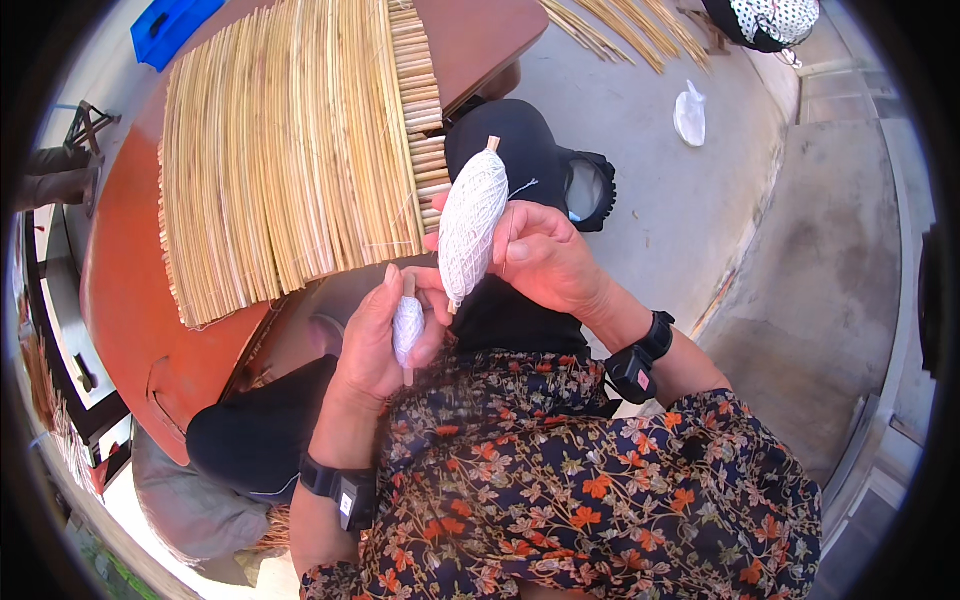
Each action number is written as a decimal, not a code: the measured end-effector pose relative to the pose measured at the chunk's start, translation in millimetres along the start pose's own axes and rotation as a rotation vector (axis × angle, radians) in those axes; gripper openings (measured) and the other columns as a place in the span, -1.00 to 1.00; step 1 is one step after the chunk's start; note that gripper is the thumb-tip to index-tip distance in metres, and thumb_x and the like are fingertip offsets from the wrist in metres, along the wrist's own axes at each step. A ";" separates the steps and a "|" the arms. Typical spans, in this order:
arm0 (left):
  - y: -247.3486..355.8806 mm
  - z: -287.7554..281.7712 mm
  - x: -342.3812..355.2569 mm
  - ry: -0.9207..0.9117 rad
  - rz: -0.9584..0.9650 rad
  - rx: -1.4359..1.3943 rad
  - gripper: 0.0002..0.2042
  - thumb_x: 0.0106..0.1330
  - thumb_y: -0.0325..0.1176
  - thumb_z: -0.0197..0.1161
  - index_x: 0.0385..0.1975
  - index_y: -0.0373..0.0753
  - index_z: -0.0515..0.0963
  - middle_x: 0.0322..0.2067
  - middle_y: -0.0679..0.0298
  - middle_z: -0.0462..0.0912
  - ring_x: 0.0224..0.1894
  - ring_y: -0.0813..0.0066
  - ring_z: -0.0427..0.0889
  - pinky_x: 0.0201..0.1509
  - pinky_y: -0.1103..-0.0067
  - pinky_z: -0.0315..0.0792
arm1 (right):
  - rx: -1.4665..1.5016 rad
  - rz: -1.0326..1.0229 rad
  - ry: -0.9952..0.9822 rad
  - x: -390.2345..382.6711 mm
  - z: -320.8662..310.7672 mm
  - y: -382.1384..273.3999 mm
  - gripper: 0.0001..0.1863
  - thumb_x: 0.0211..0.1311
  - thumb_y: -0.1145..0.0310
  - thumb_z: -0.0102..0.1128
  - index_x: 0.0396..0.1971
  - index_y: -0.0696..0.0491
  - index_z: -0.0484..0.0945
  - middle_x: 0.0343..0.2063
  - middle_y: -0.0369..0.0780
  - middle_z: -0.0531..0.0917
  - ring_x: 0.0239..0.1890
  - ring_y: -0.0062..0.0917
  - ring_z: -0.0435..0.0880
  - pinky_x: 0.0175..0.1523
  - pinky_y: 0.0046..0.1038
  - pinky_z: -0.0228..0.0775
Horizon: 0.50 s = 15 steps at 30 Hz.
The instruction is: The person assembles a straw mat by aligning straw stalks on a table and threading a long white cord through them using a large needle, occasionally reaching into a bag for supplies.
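While holding a small bobbin of white thread (407, 331) low in left hand (370, 335), supports a larger bobbin of white thread (473, 222) just above and to the right with right hand (550, 258). Pinches the small bobbin between left thumb and fingers, with bare stick ends poking out above and below the winding. Cradles the larger bobbin from behind, with right fingertips peeping past its left side and right thumb resting on the opposite side. Cannot tell exactly how firmly. Leans the larger bobbin slightly rightward at the top, bringing its lower stick end close to left fingers; cannot tell touching from merely near. Has a short loose thread (523, 187) sticking out at the larger bobbin's right.

Sits with knees apart beside a red-brown table (130, 285), before a mat of straight yellow stalks (290, 140) lying on it, just beyond both hands. Wears a left wristband (322, 478), a right wristband (640, 362), a flowered dark garment (600, 480) and black trousers (265, 425). Farther off, has loose stalks (587, 30) and a crumpled white bag (690, 115) on the floor.
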<state>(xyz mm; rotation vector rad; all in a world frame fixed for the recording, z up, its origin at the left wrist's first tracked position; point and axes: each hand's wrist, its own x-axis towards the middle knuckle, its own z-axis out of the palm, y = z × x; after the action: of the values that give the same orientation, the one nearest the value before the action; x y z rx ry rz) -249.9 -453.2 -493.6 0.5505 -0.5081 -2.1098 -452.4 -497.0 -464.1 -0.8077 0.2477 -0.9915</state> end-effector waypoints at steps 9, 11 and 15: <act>16.3 25.0 -4.7 0.239 0.279 0.491 -0.84 0.28 -0.38 0.20 -0.25 -0.32 0.48 -0.43 0.31 0.53 -0.70 0.73 0.32 -0.63 0.80 0.19 | -0.196 0.020 -0.023 -9.6 -14.7 3.0 -0.89 0.09 0.39 0.26 -0.49 0.12 0.61 0.19 0.07 0.34 0.13 -0.10 0.47 0.26 -0.08 0.21; 18.9 32.3 -5.9 0.262 0.278 0.577 -0.86 0.27 -0.41 0.21 -0.27 -0.33 0.49 -0.44 0.33 0.53 -0.68 0.75 0.33 -0.62 0.80 0.19 | -0.199 0.029 -0.015 -9.8 -9.2 0.1 -0.94 0.07 0.48 0.22 -0.48 0.14 0.62 0.09 0.00 0.46 0.16 -0.21 0.45 0.29 -0.16 0.18; 21.1 43.2 -5.3 0.346 0.290 0.768 -0.88 0.25 -0.43 0.23 -0.30 -0.33 0.52 -0.52 0.41 0.52 -0.65 0.80 0.35 -0.60 0.81 0.18 | -0.226 0.078 -0.009 -12.4 -12.5 -0.4 -0.95 0.05 0.56 0.19 -0.47 0.16 0.63 -0.01 -0.09 0.58 0.19 -0.34 0.42 0.30 -0.26 0.14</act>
<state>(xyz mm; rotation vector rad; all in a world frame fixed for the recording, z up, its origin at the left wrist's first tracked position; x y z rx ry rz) -257.4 -453.5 -445.9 1.1669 -1.1227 -1.4526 -466.1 -493.0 -474.5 -1.0004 0.3865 -0.8959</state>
